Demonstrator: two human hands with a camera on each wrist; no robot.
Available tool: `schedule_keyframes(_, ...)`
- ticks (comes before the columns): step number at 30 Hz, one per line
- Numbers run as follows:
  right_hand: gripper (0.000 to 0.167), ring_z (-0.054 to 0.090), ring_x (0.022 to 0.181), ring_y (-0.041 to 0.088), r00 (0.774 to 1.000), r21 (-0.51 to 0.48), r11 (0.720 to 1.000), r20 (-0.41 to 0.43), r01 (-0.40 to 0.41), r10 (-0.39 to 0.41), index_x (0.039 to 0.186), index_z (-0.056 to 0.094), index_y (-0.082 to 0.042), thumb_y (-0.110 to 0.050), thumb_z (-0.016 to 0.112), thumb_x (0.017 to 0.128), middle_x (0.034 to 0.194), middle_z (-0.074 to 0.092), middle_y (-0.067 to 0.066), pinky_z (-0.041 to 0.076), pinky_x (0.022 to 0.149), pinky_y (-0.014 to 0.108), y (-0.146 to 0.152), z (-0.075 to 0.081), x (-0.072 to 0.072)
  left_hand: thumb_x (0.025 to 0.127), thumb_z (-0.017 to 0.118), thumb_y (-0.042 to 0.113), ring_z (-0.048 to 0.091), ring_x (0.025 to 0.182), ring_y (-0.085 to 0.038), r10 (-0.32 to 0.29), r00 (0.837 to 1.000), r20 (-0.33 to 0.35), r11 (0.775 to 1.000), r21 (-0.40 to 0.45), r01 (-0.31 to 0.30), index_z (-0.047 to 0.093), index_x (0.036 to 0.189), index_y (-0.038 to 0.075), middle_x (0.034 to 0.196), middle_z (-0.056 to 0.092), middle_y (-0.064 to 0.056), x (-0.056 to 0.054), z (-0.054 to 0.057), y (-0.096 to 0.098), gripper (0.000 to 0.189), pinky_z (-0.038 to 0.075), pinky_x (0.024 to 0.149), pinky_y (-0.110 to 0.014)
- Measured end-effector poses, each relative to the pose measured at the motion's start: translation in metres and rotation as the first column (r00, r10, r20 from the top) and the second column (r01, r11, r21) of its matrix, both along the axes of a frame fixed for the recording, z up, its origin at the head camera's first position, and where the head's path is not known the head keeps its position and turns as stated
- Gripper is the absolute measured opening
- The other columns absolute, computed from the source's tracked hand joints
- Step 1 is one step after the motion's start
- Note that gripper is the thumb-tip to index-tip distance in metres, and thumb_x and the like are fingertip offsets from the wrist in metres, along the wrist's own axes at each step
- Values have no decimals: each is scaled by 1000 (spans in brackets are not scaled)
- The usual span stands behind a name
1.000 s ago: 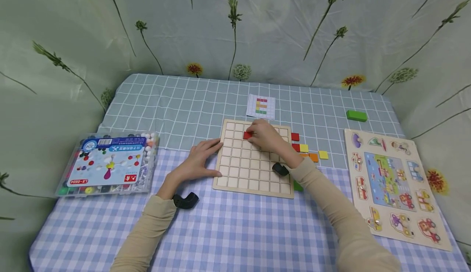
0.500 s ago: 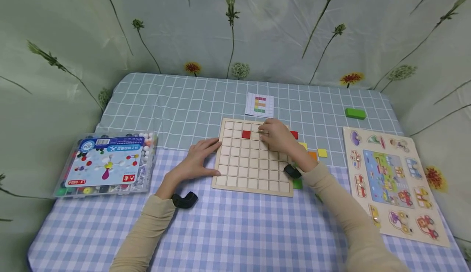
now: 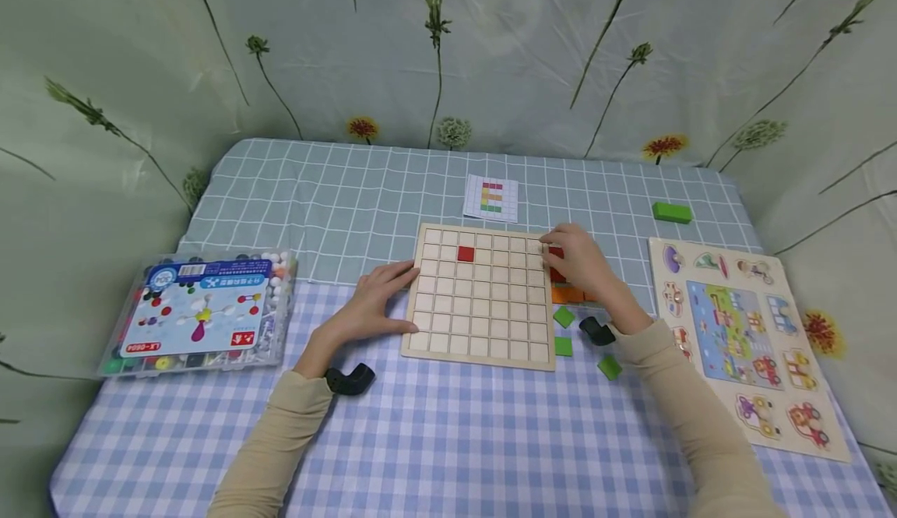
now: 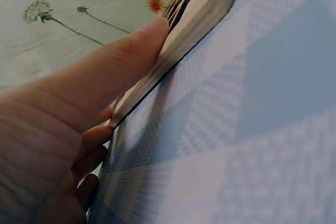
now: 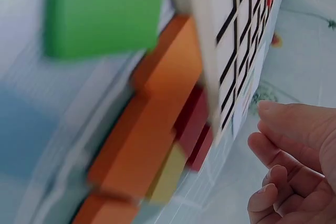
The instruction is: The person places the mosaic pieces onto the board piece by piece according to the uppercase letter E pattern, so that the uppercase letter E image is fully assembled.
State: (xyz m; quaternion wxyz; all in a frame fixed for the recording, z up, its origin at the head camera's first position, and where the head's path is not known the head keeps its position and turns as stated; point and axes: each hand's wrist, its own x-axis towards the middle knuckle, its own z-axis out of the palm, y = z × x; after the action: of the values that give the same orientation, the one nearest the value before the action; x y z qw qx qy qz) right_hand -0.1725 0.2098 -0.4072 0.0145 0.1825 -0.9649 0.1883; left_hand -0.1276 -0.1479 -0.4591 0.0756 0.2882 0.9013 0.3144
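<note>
A wooden grid board (image 3: pixel 483 308) lies on the table with one red tile (image 3: pixel 466 254) in a cell of its second row. My left hand (image 3: pixel 371 300) is spread along the board's left edge; in the left wrist view the thumb (image 4: pixel 121 53) presses on the rim. Over the board's right edge, my right hand (image 3: pixel 583 259) hovers by the loose red tiles (image 3: pixel 557 274), its fingers bent and nothing between them. Below it are orange tiles (image 3: pixel 569 294). The right wrist view shows a yellow tile (image 5: pixel 167 174) among them, beside dark red ones (image 5: pixel 191 119).
Several green tiles (image 3: pixel 563 346) lie right of the board. Behind it is a pattern card (image 3: pixel 491 199) with coloured squares. A picture puzzle (image 3: pixel 673 269) lies at the right, with a green block (image 3: pixel 672 213) beyond. A clear box of beads (image 3: pixel 203 308) sits left.
My right hand has let go of the red tile in the board's cell and moved right to the loose tiles. The left hand stays at the board's edge.
</note>
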Motion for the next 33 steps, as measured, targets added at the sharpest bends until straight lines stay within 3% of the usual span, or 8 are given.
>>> schedule_keyframes(22, 28, 56, 99, 37, 992, 41, 994, 68, 100, -103, 110, 65, 8, -5, 64, 85, 106, 62, 24, 46, 89, 48, 23, -9, 0, 70, 80, 39, 29, 138, -34, 7, 1000, 0, 1000, -1, -7, 36, 145, 10, 152, 31, -11, 0, 2, 0, 92, 24, 100, -56)
schedule_keyframes(33, 27, 56, 98, 36, 987, 70, 994, 127, 85, -94, 109, 65, 8, -5, 64, 85, 106, 63, 24, 46, 91, 48, 23, -12, -4, 70, 80, 40, 29, 138, -35, 2, 1000, -11, 1000, -4, -2, 36, 145, 10, 152, 32, -12, 0, 0, 0, 92, 24, 100, -55)
